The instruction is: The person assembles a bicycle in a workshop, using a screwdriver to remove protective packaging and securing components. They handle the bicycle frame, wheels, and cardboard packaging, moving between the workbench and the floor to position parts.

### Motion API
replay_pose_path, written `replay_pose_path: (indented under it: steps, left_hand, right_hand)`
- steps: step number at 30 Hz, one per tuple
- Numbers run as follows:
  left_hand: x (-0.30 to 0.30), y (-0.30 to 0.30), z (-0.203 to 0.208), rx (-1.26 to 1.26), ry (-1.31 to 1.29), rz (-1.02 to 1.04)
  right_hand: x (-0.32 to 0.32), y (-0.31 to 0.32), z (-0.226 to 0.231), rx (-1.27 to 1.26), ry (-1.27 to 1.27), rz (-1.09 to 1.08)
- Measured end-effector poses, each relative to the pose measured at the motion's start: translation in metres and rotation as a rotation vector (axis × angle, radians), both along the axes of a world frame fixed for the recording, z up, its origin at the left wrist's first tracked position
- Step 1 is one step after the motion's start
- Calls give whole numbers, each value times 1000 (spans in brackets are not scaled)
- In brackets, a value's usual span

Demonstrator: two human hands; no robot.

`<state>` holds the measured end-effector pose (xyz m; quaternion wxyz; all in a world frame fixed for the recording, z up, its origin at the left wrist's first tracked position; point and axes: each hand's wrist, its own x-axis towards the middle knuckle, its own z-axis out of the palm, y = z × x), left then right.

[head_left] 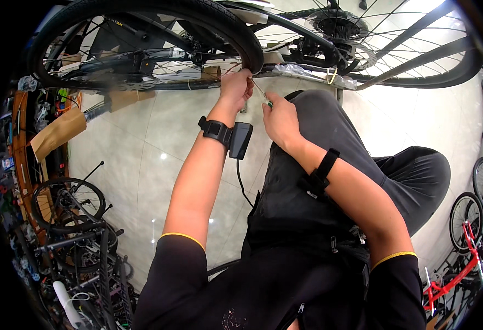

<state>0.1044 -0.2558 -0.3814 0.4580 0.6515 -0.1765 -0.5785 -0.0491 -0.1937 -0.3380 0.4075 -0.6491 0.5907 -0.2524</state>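
My right hand [281, 119], beside my bent knee, is closed around a slim tool with a green handle [270, 103]. Its thin, pale shaft slants up and left to my left fingertips; I cannot make out its exact kind. My left hand [236, 91] is closed at the lower edge of a black bicycle tyre [250, 41]. Whatever its fingers pinch there is hidden. Behind both hands lies a dark bicycle frame [302, 36], with clear plastic wrapping [293, 70] and a yellowish tie [331, 76] along its near side.
A spoked rear wheel with a disc rotor [361, 57] is at the upper right. Brown cardboard [60, 132] stands at the left, above stacked bicycle parts [79, 220]. A red bicycle [456, 275] stands at the lower right. Pale floor tiles [142, 148] lie beneath.
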Motion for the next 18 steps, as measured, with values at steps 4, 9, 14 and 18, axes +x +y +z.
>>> replay_pose_path:
  steps: [4,9,14,18]
  left_hand:
    - [-13,-3,1,-46,-203,92]
    - [6,-6,10,-78,-776,-269]
    - [19,-7,21,-92,-1495,-644]
    - [25,-2,24,-171,-1207,-585]
  right_hand:
    - [-1,1,2,31,3,7]
    - [-4,-3,2,27,12,19]
    - [-7,-14,-1,-13,45,76]
    - [-8,-20,-1,-3,46,88]
